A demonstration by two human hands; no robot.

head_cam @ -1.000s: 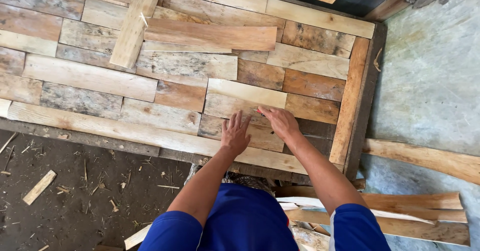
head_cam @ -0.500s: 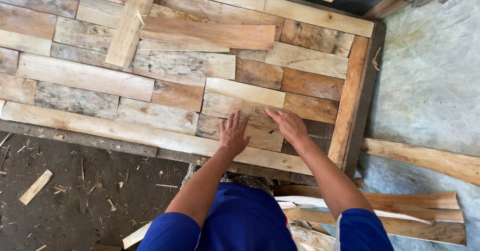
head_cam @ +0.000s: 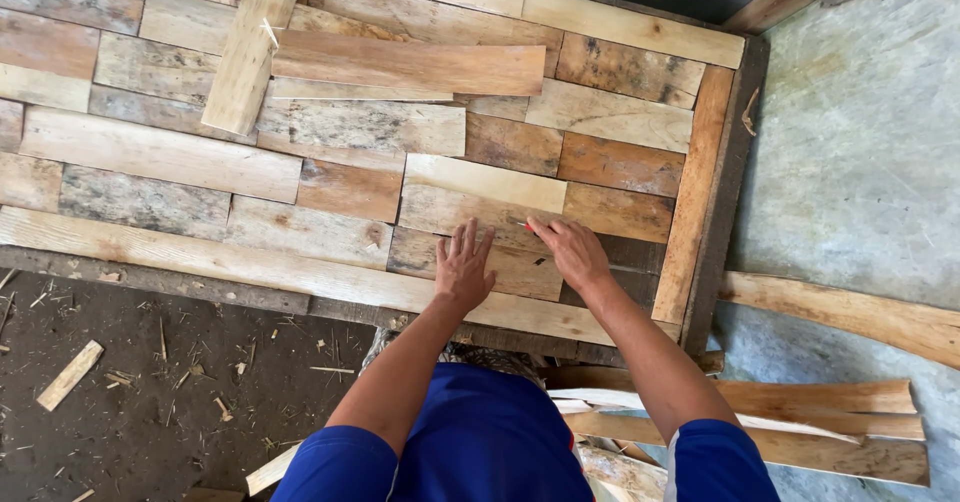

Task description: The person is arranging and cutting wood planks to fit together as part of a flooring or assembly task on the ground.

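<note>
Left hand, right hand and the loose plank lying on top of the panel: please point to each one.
left hand (head_cam: 463,267), head view, on the back of the hand.
right hand (head_cam: 572,252), head view, on the back of the hand.
loose plank (head_cam: 410,65), head view, on the middle of its face.

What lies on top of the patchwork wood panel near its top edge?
Two loose boards lie on the panel: a pale one angled and a longer brown plank lying crosswise. The panel pieces beneath them are covered.

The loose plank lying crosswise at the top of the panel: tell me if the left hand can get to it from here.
Probably yes: nothing lies between the left hand and the loose plank, but it is a long stretch.
</note>
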